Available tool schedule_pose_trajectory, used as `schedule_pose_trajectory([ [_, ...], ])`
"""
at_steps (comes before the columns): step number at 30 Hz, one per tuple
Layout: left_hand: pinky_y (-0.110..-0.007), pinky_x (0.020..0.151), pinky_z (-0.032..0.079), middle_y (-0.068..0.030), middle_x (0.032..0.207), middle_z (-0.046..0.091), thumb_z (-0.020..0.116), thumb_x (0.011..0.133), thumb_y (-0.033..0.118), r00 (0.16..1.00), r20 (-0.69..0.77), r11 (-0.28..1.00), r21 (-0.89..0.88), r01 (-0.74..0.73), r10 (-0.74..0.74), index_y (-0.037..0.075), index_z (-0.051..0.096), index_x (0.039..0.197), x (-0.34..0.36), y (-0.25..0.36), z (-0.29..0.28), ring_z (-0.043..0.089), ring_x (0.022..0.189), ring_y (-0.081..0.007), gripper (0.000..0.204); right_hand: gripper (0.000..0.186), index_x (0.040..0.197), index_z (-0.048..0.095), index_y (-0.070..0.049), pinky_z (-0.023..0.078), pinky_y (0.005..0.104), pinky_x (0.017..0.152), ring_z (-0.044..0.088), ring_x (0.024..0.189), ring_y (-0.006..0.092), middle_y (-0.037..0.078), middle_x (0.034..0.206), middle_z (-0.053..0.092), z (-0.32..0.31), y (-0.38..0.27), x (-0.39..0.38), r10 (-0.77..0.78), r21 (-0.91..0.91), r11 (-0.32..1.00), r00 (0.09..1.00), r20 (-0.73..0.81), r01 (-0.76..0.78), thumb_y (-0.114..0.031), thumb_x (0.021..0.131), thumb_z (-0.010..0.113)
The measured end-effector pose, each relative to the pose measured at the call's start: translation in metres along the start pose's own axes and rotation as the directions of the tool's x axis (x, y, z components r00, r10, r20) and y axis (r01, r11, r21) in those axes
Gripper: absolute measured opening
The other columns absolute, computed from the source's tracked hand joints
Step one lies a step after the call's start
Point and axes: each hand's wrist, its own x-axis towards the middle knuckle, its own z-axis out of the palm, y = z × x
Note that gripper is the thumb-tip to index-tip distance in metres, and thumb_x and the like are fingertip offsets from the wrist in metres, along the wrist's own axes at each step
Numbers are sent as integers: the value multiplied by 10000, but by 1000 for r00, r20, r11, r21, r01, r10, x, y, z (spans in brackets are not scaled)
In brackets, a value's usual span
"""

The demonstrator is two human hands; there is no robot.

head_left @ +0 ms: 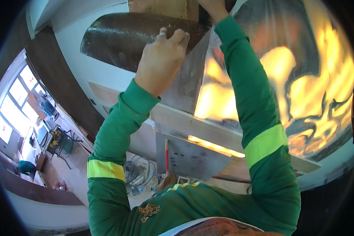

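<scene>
My left hand (163, 61) rests on a dark brown, glossy piece (114, 37) with a rounded end, mounted high on the white surface. Its fingers are bent and drawn together at the piece's surface; whatever lies under the fingertips is hidden. My right hand (214, 8) reaches up to the top edge of the picture, beside a dark part next to a tan wooden block (165, 8). Its fingers are cut off there. Below the brown piece a grey flat panel (185, 84) meets a shiny, mirror-like sheet (279, 74) with warm orange reflections.
A pale wooden strip (204, 126) crosses beneath my forearms. Lower down are a spotted grey board (192, 155), a red stick (167, 155) and coiled grey cables (135, 173) on the floor. Off to the left, a yellow-and-black machine (61, 141) stands near bright windows (15, 106).
</scene>
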Motion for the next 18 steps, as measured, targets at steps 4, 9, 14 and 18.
schedule_pose_trajectory([
  [4, -419, 866, 614, -79, 1183, 641, 641, 828, 3, 999, 51, 1000, 15, -5, 4, 69, 650, 1318, -1, -8, -2, 661, 1196, -370, 494, 220, 1165, 506, -30, 502, 517, 819, 652, 1006, 483, 271, 1043, 638, 20, -8, -1, -48, 61, 997, 991, 126, 40, -224, 1066, 535],
  [9, -421, 842, 622, -87, 1172, 638, 630, 863, 50, 1000, 10, 1000, 16, 4, -4, 60, 658, 1300, 3, -6, 3, 669, 1174, -397, 438, 251, 1223, 517, -21, 500, 446, 885, 650, 1054, 375, 243, 1125, 630, 52, -9, -3, -172, 183, 978, 875, 452, 98, -225, 1077, 520],
  [14, -421, 753, 643, -92, 1126, 622, 639, 899, 92, 999, -29, 1000, 19, 25, -24, 36, 671, 1173, 0, -3, 13, 687, 1136, -388, 282, 273, 1267, 494, -22, 515, 438, 843, 662, 939, 375, 209, 1025, 644, 23, 3, 9, -34, 54, 998, 978, 207, 23, -218, 1077, 518],
  [18, -413, 707, 646, -105, 1116, 609, 652, 895, 87, 995, -91, 999, -16, 39, -41, -3, 670, 1098, -7, 4, 16, 687, 1117, -430, 223, 268, 1275, 481, -29, 530, 423, 767, 644, 813, 283, 159, 931, 613, -12, -20, 8, -1, 53, 999, 1000, -8, 1, -212, 1083, 523],
])
